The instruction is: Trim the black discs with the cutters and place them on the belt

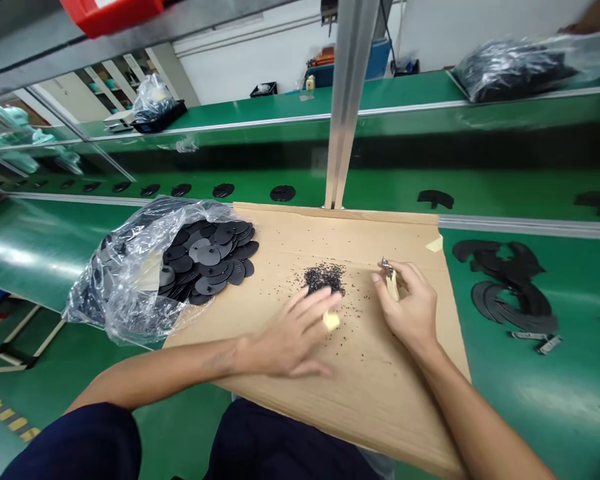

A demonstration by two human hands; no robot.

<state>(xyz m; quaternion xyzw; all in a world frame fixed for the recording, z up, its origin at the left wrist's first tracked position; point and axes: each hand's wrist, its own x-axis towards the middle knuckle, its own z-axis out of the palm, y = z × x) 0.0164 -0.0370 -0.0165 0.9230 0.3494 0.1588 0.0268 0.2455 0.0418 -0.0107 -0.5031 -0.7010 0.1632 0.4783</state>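
Note:
My left hand lies low over the cardboard sheet, fingers stretched out and slightly blurred. A yellow patch, seemingly tape, shows by its fingers. Just beyond the fingertips is a heap of tiny black bits, with more scattered around it. My right hand is closed on a small nail clipper with a metal end pointing up and a pale yellow wrapped handle. To the left, black oval plastic discs spill from a clear plastic bag onto the cardboard.
Curved black parts and two metal clippers lie on the green table at right. A row of black pieces runs along the green conveyor behind. An aluminium post rises at the cardboard's back edge. A red bin hangs upper left.

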